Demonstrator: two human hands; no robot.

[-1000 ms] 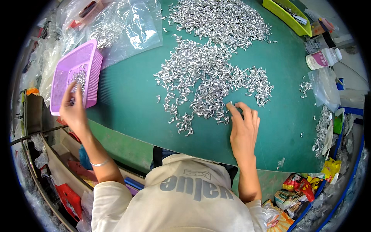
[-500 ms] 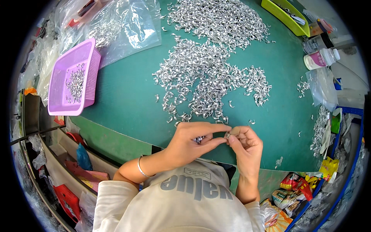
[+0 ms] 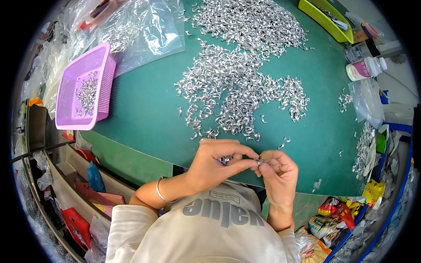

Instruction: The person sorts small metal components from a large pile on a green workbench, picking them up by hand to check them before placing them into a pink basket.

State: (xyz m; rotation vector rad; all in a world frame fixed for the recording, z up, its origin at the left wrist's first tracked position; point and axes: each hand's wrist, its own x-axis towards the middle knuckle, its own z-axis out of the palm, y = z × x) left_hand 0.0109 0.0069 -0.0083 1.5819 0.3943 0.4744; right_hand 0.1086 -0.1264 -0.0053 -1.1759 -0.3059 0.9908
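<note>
My left hand (image 3: 219, 163) is closed with several small silver curved metal pieces (image 3: 226, 159) cupped in its palm. Its thumb and forefinger pinch one more curved metal piece (image 3: 259, 162) at the table's near edge. From the other side, my right hand (image 3: 279, 173) grips this same piece between thumb and fingers, so the fingertips of both hands nearly meet. Just beyond the hands, a large heap of such pieces (image 3: 239, 101) is spread over the green table (image 3: 144, 114). Two loose pieces (image 3: 284, 142) lie beyond my right hand.
On the left stands a purple basket (image 3: 112, 65) with some pieces inside, beside a clear plastic bag (image 3: 153, 39). A second heap (image 3: 250, 26) lies at the back. Along the right are a green tray (image 3: 326, 22), a white bottle (image 3: 366, 68) and more pieces (image 3: 363, 149).
My right hand's fingers have shifted slightly down and curled round the piece at the left fingertips. One more loose piece now lies on the table just beyond the right hand.
</note>
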